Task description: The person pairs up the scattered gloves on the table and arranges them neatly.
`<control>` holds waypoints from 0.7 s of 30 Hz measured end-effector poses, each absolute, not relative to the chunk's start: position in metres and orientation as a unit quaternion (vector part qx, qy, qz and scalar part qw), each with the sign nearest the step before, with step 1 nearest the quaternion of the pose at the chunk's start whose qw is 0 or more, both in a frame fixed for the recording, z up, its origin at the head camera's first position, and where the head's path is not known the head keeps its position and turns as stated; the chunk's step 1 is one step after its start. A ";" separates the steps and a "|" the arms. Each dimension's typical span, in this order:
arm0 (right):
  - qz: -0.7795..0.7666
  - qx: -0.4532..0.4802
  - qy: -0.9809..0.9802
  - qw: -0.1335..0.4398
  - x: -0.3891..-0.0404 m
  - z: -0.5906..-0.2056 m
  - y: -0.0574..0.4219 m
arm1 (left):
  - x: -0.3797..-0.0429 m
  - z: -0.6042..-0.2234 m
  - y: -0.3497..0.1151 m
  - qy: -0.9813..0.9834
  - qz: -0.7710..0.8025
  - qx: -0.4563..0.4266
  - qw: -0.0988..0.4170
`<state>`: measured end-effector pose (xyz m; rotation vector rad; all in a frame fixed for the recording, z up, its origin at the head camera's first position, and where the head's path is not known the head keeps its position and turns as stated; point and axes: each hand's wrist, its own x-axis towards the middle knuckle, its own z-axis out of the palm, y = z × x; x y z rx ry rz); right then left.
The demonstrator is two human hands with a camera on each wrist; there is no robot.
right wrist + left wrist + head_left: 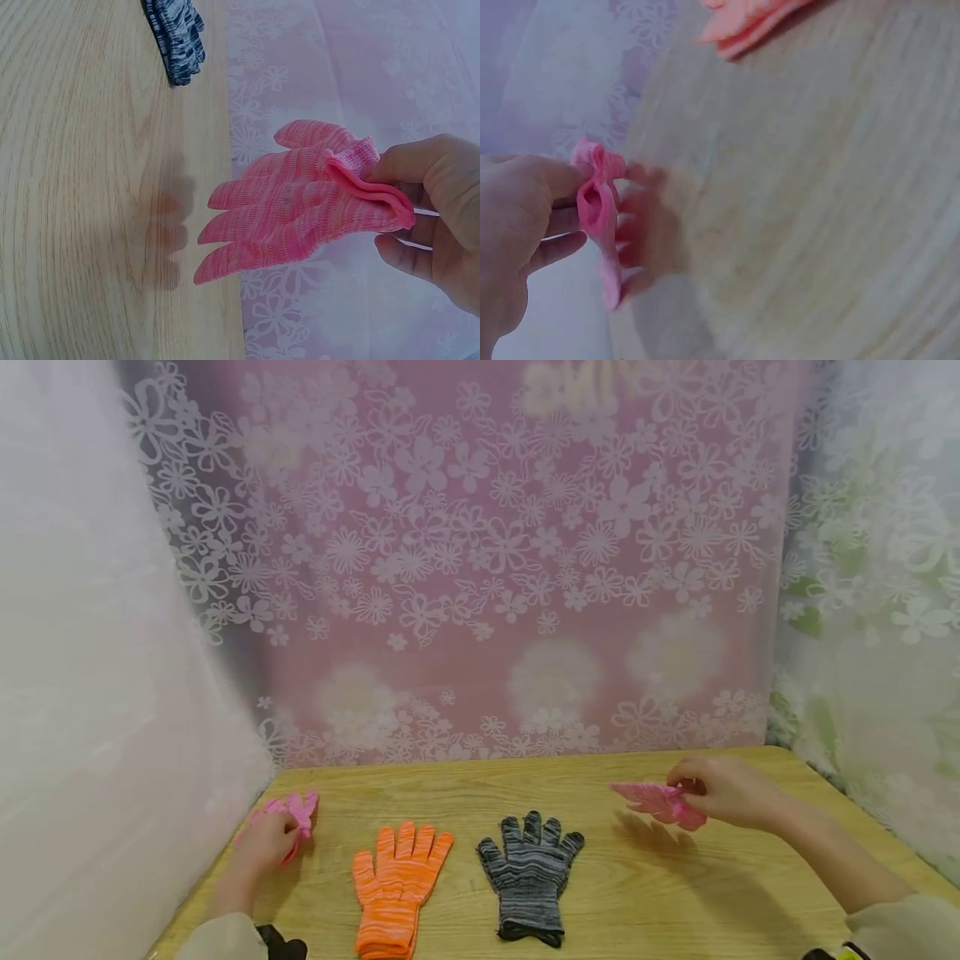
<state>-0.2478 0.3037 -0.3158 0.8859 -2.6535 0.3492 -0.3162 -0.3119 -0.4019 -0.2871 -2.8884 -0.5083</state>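
Observation:
At the table's left edge my left hand (264, 843) pinches a pink knit glove (300, 810) by its cuff. The left wrist view shows that glove (600, 202) edge-on, held off the wood with its shadow beside it. On the far right my right hand (723, 792) grips a second pink glove (656, 802) at the cuff, above the tabletop. Its fingers point left, and the cuff opening shows in the right wrist view on this glove (292, 195). Between the hands lie an orange glove (397, 889) and a grey-black glove (531, 877), both flat with fingers pointing away.
The wooden table (465, 793) has rounded far corners. A pink flowered curtain (487, 568) hangs behind it. Pale sheeting (135, 693) closes the left side, and a flowered translucent curtain (877, 652) closes the right.

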 end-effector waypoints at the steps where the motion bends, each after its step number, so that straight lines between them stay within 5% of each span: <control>1: 0.125 0.311 -0.929 0.159 -0.248 -0.315 0.304 | -0.317 -0.398 -0.312 -0.974 -0.174 -0.095 0.107; 21: 0.093 0.280 -0.937 0.189 -0.247 -0.311 0.308 | -0.332 -0.324 -0.260 -0.945 -0.273 -0.082 0.163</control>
